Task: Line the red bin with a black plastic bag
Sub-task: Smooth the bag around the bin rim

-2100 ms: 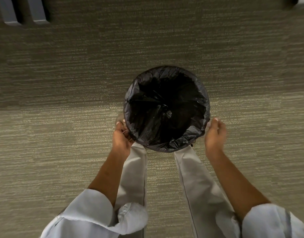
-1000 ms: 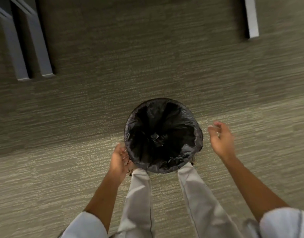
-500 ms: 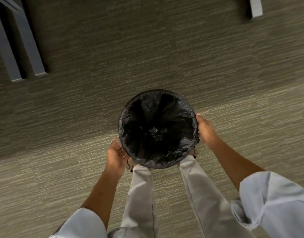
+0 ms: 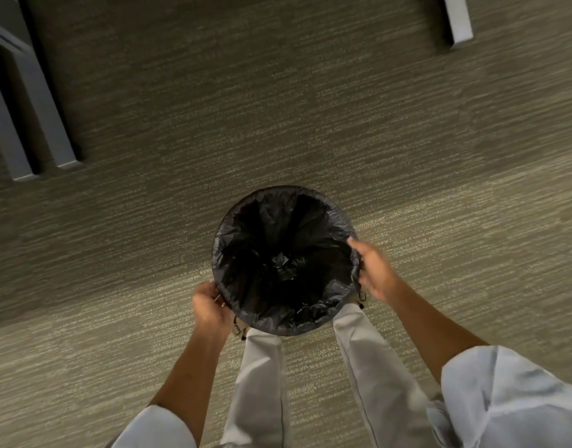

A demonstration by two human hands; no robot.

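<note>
The black plastic bag (image 4: 278,253) lines a round bin standing on the carpet in front of my feet. Its mouth is folded over the whole rim, so none of the bin's red wall shows. My left hand (image 4: 208,307) grips the bag's folded edge at the near-left side of the rim. At the right side of the rim my right hand (image 4: 373,270) has its fingers closed on the bag's edge. The bag's bottom sits crumpled deep inside.
Grey-green carpet (image 4: 310,108) surrounds the bin. Two grey metal furniture legs (image 4: 42,101) stand at the far left and another leg (image 4: 457,21) at the far right. My light trouser legs (image 4: 265,383) are just behind the bin.
My right hand came in from the air to the right rim and took hold of the bag's edge. My left hand closed on the near-left edge. The view rose slightly.
</note>
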